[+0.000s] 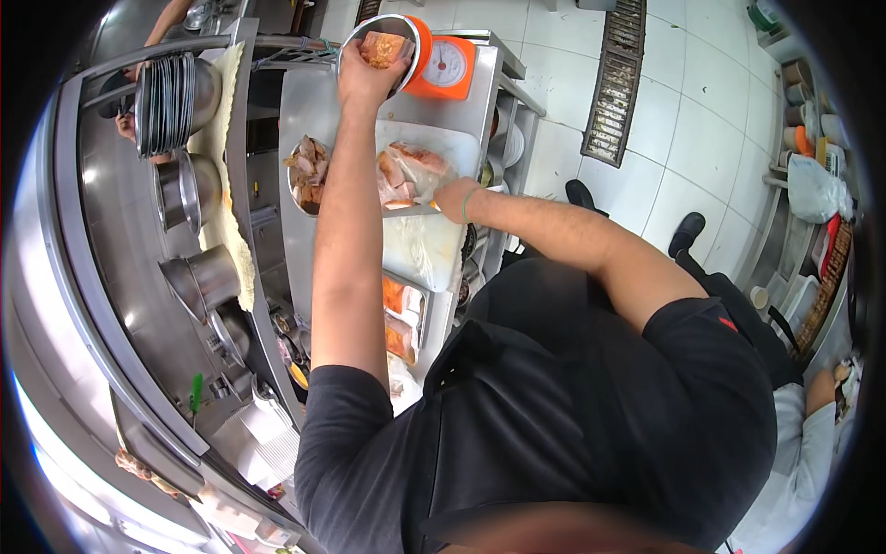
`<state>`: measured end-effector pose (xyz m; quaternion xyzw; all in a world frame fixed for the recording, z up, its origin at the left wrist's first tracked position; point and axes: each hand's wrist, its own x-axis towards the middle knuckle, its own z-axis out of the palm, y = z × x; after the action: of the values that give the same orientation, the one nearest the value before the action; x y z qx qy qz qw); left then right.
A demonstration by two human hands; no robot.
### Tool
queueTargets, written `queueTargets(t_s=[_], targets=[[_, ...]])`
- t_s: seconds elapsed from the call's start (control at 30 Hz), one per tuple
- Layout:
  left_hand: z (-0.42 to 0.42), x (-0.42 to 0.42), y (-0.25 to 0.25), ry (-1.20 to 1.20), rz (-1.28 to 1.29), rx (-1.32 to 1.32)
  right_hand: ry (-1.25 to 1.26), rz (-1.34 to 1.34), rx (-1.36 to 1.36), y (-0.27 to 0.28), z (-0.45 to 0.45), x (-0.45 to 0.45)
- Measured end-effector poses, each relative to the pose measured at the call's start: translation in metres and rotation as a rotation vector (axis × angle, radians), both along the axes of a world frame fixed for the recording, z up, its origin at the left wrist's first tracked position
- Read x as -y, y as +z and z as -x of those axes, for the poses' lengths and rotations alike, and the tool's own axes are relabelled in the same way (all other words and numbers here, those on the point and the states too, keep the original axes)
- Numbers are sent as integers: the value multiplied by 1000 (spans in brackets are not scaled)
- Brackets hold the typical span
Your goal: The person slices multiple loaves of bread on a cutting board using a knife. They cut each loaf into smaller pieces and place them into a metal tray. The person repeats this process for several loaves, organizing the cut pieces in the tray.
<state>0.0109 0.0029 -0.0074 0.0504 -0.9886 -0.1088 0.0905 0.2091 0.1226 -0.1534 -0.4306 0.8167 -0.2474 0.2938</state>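
Note:
My left hand [370, 79] reaches into a metal bowl [349, 34] on an orange dial scale [457, 76]. Its fingers and thumb grip a clear-wrapped block of orange-brown food [385, 50]. Closer to me, my right hand [458, 197] is closed at the edge of a white cutting board [460, 142]. In it is what looks like a knife [408, 211], its blade pointing left and its handle mostly hidden. Beyond the blade lie pieces of reddish-crusted meat [398, 170], partly under clear plastic [430, 181]. Left of the board, a metal bowl holds browned meat chunks [308, 166].
A second white board [436, 266] with plastic film lies nearer me, before a tray of orange food packs [401, 318]. Pots [208, 277] and stacked pans [166, 104] fill the left shelf. Another person's arm [166, 24] shows top left; a person in white [796, 443] stands lower right.

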Motion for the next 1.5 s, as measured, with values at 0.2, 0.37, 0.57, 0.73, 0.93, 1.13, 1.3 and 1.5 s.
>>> queueTargets(t_s=[0.2, 0.37, 0.57, 0.73, 0.93, 1.13, 1.3, 1.5], targets=[[4, 0, -4, -44, 14, -28, 23, -34, 19, 3, 2, 0], [6, -7, -3, -65, 73, -27, -6, -38, 12, 2, 0, 0], [-17, 9, 33, 142, -733, 145, -54, -18, 97, 4, -2, 2], [-108, 44, 62, 49, -1749, -60, 46, 9, 92, 3, 11, -5], [-230, 78, 35, -58, -2281, -62, 56, 65, 70, 9, 9, -6], [-342, 63, -33, 446, -1820, -412, 11, -16, 69, 49, -15, -25], [-382, 53, -79, 381, -1071, -419, 33, -20, 26, 47, -27, -32], [-427, 43, -102, 191, -199, -29, 41, -67, -60, 38, -34, -49]])
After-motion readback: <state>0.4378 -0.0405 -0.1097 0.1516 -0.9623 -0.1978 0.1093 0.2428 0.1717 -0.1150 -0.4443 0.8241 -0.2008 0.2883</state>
